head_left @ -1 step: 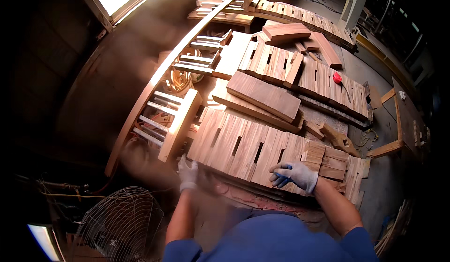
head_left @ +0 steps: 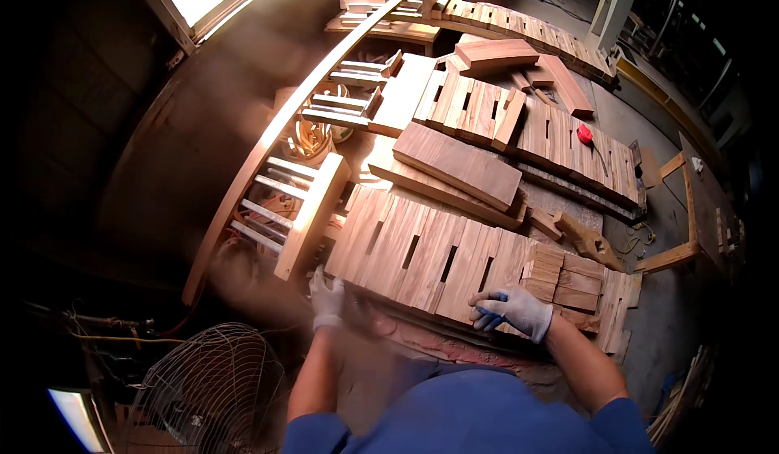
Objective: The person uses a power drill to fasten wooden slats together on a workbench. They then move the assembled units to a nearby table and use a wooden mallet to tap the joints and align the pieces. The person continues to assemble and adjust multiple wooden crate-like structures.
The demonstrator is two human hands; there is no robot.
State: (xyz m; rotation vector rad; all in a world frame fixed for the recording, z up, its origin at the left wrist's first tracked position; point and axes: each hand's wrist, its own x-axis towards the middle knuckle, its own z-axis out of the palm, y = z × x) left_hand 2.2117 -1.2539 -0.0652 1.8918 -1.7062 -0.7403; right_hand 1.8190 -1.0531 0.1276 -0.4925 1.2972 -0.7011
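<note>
My left hand (head_left: pixel 326 300), in a pale work glove, is at the left front corner of the nearest row of wooden boards (head_left: pixel 389 259). Its fingers are stretched toward the board edge; whether they touch it is unclear. Over the front edge of the same row, toward its right end, is my right hand (head_left: pixel 519 309) in a glove with blue fingertips. Those fingers are curled together, and anything between them is hidden. Dark slots show between several boards. Shorter wooden blocks (head_left: pixel 578 282) sit at the row's right end.
Thick planks (head_left: pixel 458 166) lie stacked behind the near row. A second board row (head_left: pixel 568 142) carries a red object (head_left: pixel 584 134). A long curved wooden rail (head_left: pixel 268 142) and metal bars (head_left: pixel 264 213) run along the left. A wire fan guard (head_left: pixel 213 381) stands at lower left.
My right hand has shifted very slightly right, and its fingers have drawn a little closer together. The left hand and boards look unchanged.
</note>
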